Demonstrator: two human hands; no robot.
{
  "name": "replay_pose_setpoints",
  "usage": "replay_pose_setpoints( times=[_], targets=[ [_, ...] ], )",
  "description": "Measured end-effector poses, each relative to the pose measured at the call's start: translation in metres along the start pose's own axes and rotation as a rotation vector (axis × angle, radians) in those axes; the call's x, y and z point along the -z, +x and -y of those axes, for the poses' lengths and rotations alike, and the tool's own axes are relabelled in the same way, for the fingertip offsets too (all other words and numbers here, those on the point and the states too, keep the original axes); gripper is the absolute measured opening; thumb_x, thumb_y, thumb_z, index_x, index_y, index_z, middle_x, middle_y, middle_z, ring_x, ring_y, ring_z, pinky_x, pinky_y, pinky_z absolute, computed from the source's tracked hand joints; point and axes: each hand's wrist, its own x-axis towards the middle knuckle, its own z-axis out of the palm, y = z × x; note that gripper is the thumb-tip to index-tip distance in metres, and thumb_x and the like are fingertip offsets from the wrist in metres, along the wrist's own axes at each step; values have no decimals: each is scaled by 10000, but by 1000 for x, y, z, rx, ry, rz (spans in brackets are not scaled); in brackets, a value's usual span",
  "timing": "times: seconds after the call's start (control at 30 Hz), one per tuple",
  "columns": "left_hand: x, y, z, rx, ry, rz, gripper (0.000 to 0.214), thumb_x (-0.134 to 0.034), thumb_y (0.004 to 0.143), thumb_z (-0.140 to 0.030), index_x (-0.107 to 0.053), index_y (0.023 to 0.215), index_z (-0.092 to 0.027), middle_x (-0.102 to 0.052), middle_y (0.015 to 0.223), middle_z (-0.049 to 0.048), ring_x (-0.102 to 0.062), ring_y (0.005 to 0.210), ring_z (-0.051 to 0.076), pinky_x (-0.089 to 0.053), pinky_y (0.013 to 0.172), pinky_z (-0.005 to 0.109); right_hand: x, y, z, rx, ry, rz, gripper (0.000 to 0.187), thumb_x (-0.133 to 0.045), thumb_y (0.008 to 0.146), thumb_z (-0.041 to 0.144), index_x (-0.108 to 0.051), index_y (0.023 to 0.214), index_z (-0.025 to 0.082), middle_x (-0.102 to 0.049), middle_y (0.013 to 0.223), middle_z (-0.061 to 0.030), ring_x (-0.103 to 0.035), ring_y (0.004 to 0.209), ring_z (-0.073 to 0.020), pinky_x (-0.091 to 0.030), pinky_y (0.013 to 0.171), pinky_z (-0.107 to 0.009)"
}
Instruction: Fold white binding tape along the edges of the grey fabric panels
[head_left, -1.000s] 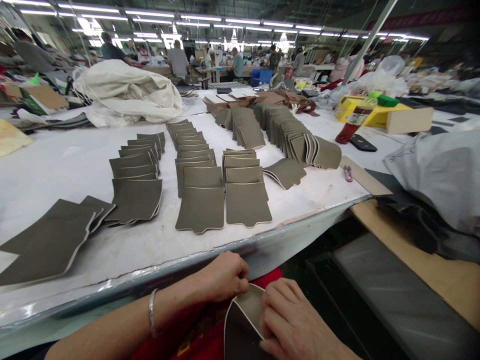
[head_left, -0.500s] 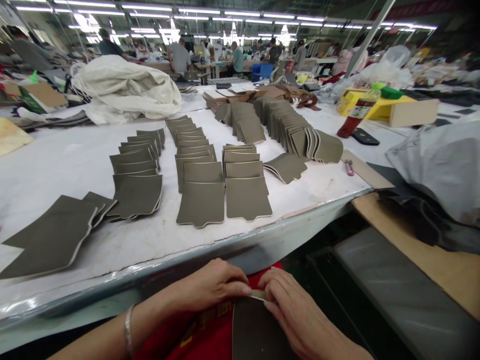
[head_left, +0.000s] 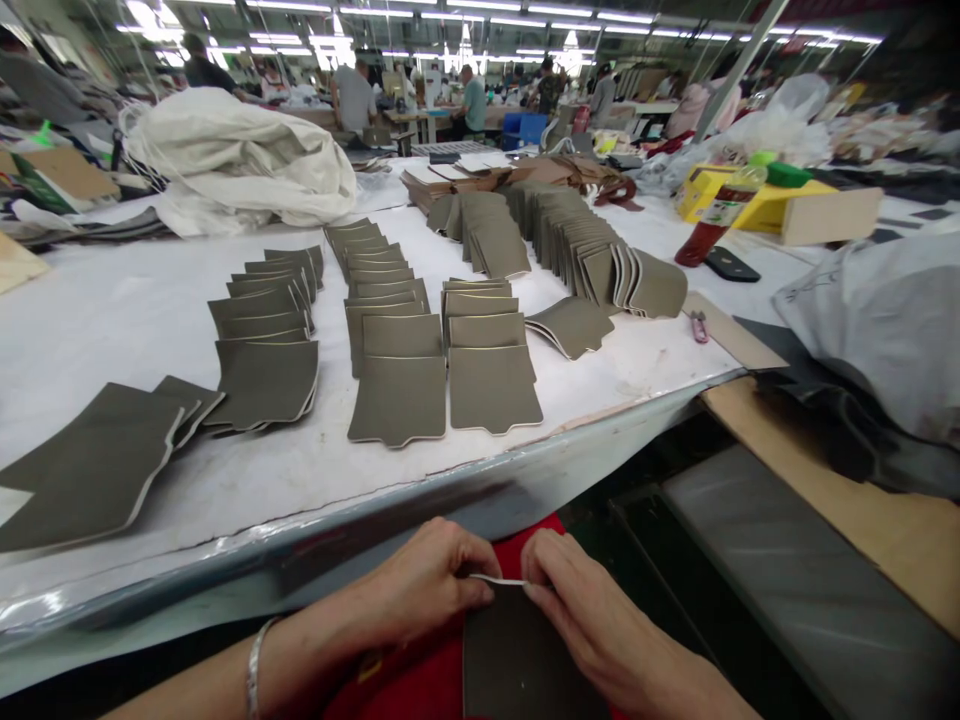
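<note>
Olive-grey cut piece sits in the lap, below the near table edge, over the red garment. Change vs a second ago: its top edge was curled open into a cup showing the pale inner face; now it's pressed flat, only a thin white rim visible between the fingertips. Reads like the fold or bonded layer at that edge has been closed up; judgement only.

Left hand: thumb and forefinger pinched tight on the top edge, left side. Bracelet on that wrist. Right hand: fingertips pinched on the same edge, right side, rest of the hand lying over the piece. Both hands nearly touching at the rim.

Outward: table carries overlapping rows of same-shaped pieces, unchanged. Loose fanned stack far left, upright packed batch further back. Red bottle, yellow box right. White sack rear left. Other workers far behind.
</note>
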Motion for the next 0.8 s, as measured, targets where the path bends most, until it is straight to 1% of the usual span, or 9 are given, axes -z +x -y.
replay_pose_setpoints(
  times=[0.13,0.27,0.33,0.4,0.43,0.5,0.57,0.67,0.8],
  targets=[
    [-5,1,-2,-21,30,-9,193,-572,737,-152,-734,838,-178,-680,760,-36,-569,718,136,-364,637,198,1,-2,1,4,-13,12,176,-326,1026,202,-453,905,216,-519,958,-34,-480,869,-192,-406,792,-346],
    [-12,5,-3,-35,81,-57,150,-596,787,-203,-740,819,-175,-695,779,-18,-569,708,144,-379,675,215,1,-7,1,27,-18,-23,168,-358,1006,164,-465,887,215,-532,941,-30,-493,854,-186,-415,777,-332],
    [-14,6,-4,-42,83,-58,150,-597,801,-209,-741,816,-171,-694,788,-13,-564,705,146,-378,677,220,4,-10,1,35,20,-52,145,-400,988,143,-473,889,219,-549,937,-18,-510,855,-176,-419,775,-313],
    [-14,6,-5,-51,76,-43,151,-591,807,-199,-738,803,-168,-684,782,-14,-560,703,145,-370,663,221,7,-10,2,25,70,-74,109,-453,965,124,-493,957,226,-574,961,-6,-532,878,-164,-424,787,-293],
    [-14,5,-6,-56,73,-38,152,-587,810,-191,-736,801,-169,-679,778,-16,-559,705,144,-366,657,221,8,-10,3,20,74,-77,122,-478,957,120,-502,1007,230,-587,987,-3,-541,903,-162,-424,804,-290],
    [-13,4,-8,-67,71,-42,149,-585,817,-183,-732,800,-173,-670,775,-22,-559,712,142,-359,651,221,9,-7,5,39,3,-49,128,-506,960,135,-529,1041,232,-606,1014,-4,-546,941,-167,-409,854,-306],
    [-13,3,-10,-78,77,-55,146,-586,830,-191,-726,794,-175,-663,770,-23,-557,715,141,-357,652,222,8,-2,6,88,-134,-10,71,-505,983,183,-563,967,221,-621,976,-4,-546,929,-175,-380,873,-332],
    [-14,3,-10,-84,86,-62,146,-587,837,-200,-719,780,-174,-652,757,-22,-553,704,136,-351,645,222,8,2,6,160,-280,25,213,-445,1024,241,-567,854,204,-632,879,4,-542,859,-165,-338,847,-345],
    [-15,3,-2,-65,32,-59,144,-595,823,-211,-714,757,-164,-625,718,-24,-539,675,127,-332,620,219,15,-5,-2,188,-363,44,274,-408,1041,252,-577,830,205,-635,821,16,-526,796,-151,-286,793,-351]
  ],
)
